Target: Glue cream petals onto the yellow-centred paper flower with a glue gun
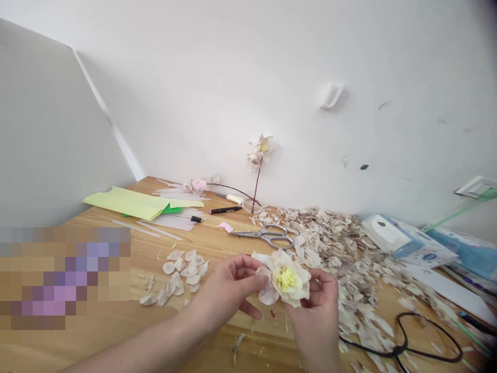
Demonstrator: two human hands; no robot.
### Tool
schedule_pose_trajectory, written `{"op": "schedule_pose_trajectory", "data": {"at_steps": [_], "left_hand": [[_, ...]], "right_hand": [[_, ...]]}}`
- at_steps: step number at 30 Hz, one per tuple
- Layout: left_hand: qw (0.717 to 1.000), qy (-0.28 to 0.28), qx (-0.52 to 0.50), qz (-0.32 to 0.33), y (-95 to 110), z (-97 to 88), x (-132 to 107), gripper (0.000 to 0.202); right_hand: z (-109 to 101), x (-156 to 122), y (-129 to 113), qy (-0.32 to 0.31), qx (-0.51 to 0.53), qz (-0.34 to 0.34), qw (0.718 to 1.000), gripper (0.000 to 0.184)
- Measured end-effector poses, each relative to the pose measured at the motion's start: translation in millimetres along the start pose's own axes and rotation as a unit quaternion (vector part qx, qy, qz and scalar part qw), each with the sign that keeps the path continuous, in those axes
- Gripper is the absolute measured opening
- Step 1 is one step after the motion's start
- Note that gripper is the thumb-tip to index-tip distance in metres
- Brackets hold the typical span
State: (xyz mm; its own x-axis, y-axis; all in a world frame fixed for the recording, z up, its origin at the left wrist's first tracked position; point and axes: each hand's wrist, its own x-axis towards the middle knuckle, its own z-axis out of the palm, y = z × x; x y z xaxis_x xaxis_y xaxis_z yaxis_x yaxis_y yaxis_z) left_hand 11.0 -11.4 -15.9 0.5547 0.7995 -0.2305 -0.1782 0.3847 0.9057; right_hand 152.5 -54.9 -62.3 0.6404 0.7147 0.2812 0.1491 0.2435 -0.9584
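A pale artificial flower point(286, 277) with a yellow centre is held up between both hands above the wooden table. My left hand point(240, 285) pinches a petal at the flower's left side between thumb and fingers. From below and the right, my right hand point(316, 303) closes round the flower's base, where the stem is hidden. A small heap of loose petals point(176, 272) lies left of my left hand. Behind the flower rest metal scissors point(267, 235), their blades pointing left.
A large pile of dried-looking petals point(330, 233) spreads over the right. A finished flower stem point(257, 181) leans on the wall. Yellow paper point(132, 202), white strips point(171, 221) and a black marker point(225, 210) lie at the back left. A tissue pack point(411, 241) and black cable point(404, 336) are right.
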Motion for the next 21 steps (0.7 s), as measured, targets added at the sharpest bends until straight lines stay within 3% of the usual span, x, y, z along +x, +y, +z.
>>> {"op": "schedule_pose_trajectory", "data": {"at_steps": [21], "left_hand": [[1.000, 0.011, -0.002, -0.004, 4, 2.5, -4, 0.023]], "right_hand": [[4, -3, -9, 0.028, -0.021, -0.013, 0.999, 0.047]]}}
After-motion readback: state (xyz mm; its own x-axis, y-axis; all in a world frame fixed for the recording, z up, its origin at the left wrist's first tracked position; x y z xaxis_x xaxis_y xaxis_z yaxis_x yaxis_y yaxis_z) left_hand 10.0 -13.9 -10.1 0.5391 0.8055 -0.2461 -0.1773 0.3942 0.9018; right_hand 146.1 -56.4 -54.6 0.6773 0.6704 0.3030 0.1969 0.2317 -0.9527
